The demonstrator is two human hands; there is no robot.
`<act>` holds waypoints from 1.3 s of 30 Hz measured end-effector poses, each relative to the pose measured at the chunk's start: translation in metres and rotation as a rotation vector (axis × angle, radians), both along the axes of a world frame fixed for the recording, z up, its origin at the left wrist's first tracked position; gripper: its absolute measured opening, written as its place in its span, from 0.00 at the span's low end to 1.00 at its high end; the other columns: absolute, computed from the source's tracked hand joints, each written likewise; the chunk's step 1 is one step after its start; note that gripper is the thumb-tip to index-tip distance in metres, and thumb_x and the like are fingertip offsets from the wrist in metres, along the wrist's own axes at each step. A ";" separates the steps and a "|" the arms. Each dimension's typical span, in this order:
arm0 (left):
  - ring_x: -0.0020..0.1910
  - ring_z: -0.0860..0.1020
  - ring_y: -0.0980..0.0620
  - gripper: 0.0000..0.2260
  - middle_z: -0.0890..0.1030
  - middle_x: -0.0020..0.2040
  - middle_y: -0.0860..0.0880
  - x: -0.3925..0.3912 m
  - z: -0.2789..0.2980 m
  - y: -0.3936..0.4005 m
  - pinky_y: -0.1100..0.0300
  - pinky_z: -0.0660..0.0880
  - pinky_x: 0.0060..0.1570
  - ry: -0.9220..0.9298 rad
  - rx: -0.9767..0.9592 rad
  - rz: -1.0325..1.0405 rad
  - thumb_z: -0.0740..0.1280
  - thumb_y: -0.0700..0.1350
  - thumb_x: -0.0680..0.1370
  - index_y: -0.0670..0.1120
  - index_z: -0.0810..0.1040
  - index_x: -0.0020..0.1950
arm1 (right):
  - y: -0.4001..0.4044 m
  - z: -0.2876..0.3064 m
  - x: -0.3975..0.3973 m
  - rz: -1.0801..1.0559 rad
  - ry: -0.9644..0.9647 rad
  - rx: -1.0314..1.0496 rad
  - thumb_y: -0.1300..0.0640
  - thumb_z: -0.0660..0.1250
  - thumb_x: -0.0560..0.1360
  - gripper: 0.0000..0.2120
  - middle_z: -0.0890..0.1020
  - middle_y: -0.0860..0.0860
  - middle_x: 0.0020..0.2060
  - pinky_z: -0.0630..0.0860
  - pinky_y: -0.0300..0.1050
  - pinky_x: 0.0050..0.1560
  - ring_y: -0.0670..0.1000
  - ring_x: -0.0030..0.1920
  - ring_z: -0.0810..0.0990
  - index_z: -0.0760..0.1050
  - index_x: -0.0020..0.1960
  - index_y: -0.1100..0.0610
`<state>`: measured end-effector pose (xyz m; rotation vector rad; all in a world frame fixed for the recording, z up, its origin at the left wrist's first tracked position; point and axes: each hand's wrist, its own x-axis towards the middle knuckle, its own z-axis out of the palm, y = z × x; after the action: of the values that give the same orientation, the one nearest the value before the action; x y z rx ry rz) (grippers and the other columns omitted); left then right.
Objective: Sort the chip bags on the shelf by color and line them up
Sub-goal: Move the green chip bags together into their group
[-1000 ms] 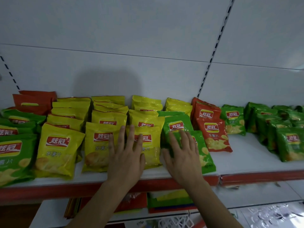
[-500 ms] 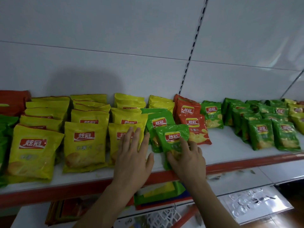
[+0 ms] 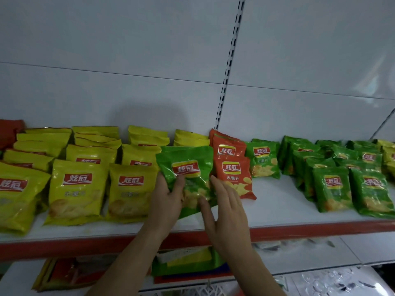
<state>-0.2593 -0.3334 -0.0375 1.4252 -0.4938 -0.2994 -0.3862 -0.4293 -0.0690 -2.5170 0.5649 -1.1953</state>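
Shelf point(image 3: 277, 212); bag-hidden left fingers point(image 3: 171, 189)

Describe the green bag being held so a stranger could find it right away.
On the white shelf, find the yellow rows meeting the orange bags. The green bag sits between them, the only one gripped by the left hand.

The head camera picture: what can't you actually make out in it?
- Lower part of the green bag: covered by the left hand and right hand.
- Yellow bags at the back: labels hidden by bags in front.
- Red bag: cut off by the left edge.
- Lower shelf items: dim, blurred.
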 end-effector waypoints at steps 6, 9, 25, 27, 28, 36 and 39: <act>0.52 0.80 0.67 0.11 0.81 0.56 0.61 0.012 0.002 0.019 0.67 0.75 0.43 -0.101 0.077 0.259 0.67 0.52 0.84 0.58 0.73 0.66 | -0.058 -0.009 0.027 -0.062 0.065 0.086 0.53 0.62 0.86 0.20 0.79 0.53 0.68 0.78 0.59 0.63 0.57 0.66 0.76 0.70 0.77 0.57; 0.48 0.79 0.73 0.14 0.81 0.56 0.61 0.014 0.003 0.033 0.76 0.73 0.40 -0.139 0.119 0.293 0.67 0.54 0.82 0.56 0.72 0.67 | -0.064 -0.009 0.055 -0.092 0.224 0.068 0.44 0.62 0.84 0.28 0.80 0.54 0.67 0.76 0.58 0.64 0.61 0.65 0.76 0.67 0.79 0.57; 0.43 0.79 0.74 0.16 0.79 0.53 0.63 0.044 0.011 0.044 0.73 0.74 0.35 -0.240 0.178 0.290 0.61 0.53 0.86 0.48 0.68 0.72 | -0.060 0.038 0.029 -0.069 -0.180 0.241 0.62 0.67 0.83 0.24 0.71 0.49 0.59 0.73 0.40 0.41 0.43 0.47 0.74 0.71 0.76 0.47; 0.43 0.77 0.78 0.13 0.77 0.53 0.65 0.043 0.015 0.041 0.76 0.73 0.36 -0.231 0.158 0.283 0.61 0.50 0.86 0.51 0.68 0.70 | -0.051 0.050 0.024 0.016 -0.262 0.284 0.63 0.68 0.82 0.24 0.73 0.48 0.60 0.75 0.40 0.42 0.45 0.48 0.76 0.73 0.75 0.45; 0.43 0.76 0.79 0.13 0.76 0.53 0.66 0.042 0.017 0.038 0.76 0.72 0.36 -0.217 0.146 0.267 0.60 0.51 0.86 0.53 0.67 0.70 | -0.043 0.052 0.025 0.085 -0.276 0.298 0.64 0.68 0.82 0.24 0.74 0.47 0.61 0.76 0.40 0.41 0.46 0.47 0.77 0.74 0.74 0.45; 0.54 0.82 0.65 0.25 0.83 0.58 0.63 0.028 0.029 0.032 0.69 0.79 0.45 -0.031 0.072 -0.012 0.70 0.64 0.75 0.63 0.67 0.70 | -0.002 0.016 0.056 0.162 -0.063 0.227 0.49 0.65 0.83 0.19 0.74 0.47 0.68 0.83 0.56 0.52 0.53 0.62 0.78 0.76 0.73 0.49; 0.54 0.81 0.68 0.25 0.83 0.58 0.62 0.041 0.022 0.038 0.63 0.81 0.51 -0.088 0.105 0.111 0.76 0.51 0.78 0.59 0.69 0.71 | -0.012 0.018 0.062 0.182 -0.130 0.314 0.47 0.61 0.86 0.18 0.77 0.45 0.69 0.82 0.53 0.57 0.49 0.66 0.78 0.75 0.74 0.49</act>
<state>-0.2180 -0.2954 -0.0151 1.5673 -0.4741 -0.1758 -0.3239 -0.4411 -0.0507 -2.1598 0.4411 -1.0979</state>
